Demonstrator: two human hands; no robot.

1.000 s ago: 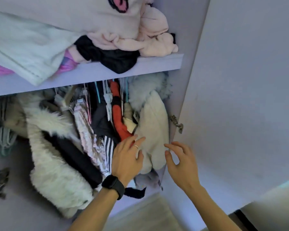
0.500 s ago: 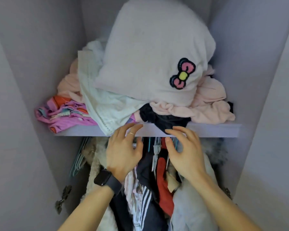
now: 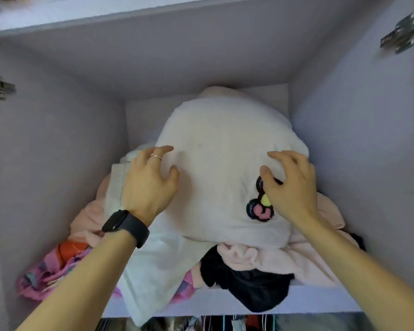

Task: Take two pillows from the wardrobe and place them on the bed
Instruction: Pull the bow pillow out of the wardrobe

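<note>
We find the white pillow point(image 3: 225, 168) lying on top of a heap of clothes point(image 3: 261, 261) on the wardrobe's upper shelf point(image 3: 225, 304), toward the far wall. Our left hand point(image 3: 151, 185), fingers spread, rests on its left flank. Our right hand point(image 3: 289, 185), fingers spread and curled, rests on its right flank, beside the bow patch point(image 3: 259, 206). Neither hand has closed on it.

Whites, pinks and lilac showing in the wardrobe point(image 3: 359, 144)

A white pillow point(image 3: 220, 163) is wearing a black-edged pink bow point(image 3: 261, 206) with a yellow centre; pale pink cloth point(image 3: 285, 259), a black garment point(image 3: 253, 290) and a pink-and-orange patterned fabric point(image 3: 58, 266) are lying below, while a black watch point(image 3: 126, 226) is circling one wrist.
</note>
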